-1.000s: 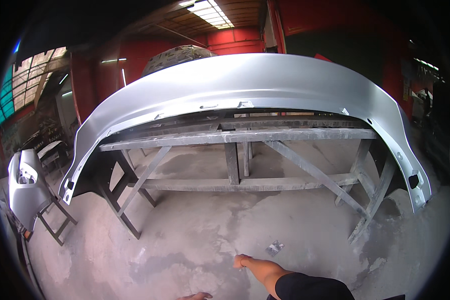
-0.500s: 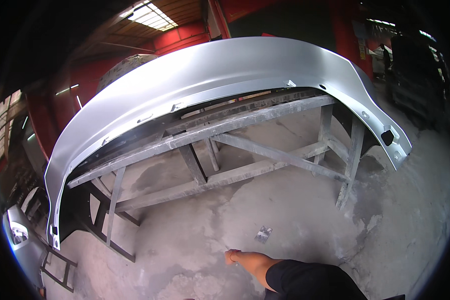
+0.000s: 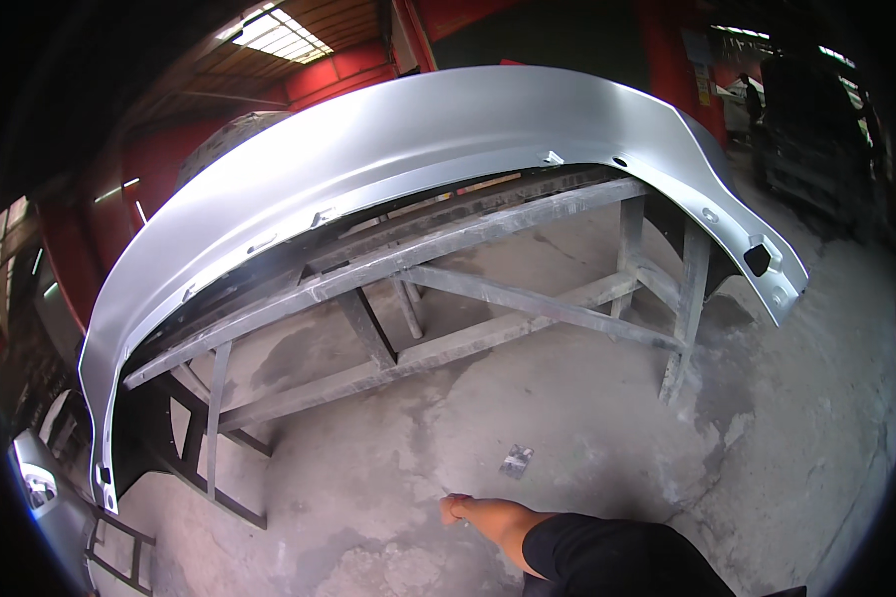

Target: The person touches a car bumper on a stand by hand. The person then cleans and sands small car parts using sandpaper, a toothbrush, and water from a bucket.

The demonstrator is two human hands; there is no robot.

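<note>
Silver bumper (image 3: 388,139) overhangs both ends of the stand (image 3: 468,239); stained floor (image 3: 567,408), red wall (image 3: 348,74). Right hand (image 3: 453,509): cannot tell if gripping; left hand unseen.

Two silver panels (image 3: 398,129), one hand (image 3: 453,509)

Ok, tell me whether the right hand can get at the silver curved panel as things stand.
Probably yes, perhaps with a lift and a step forward: the right hand is well apart from the silver curved panel, but nothing seems to block the panel's near side above the metal stand.
</note>
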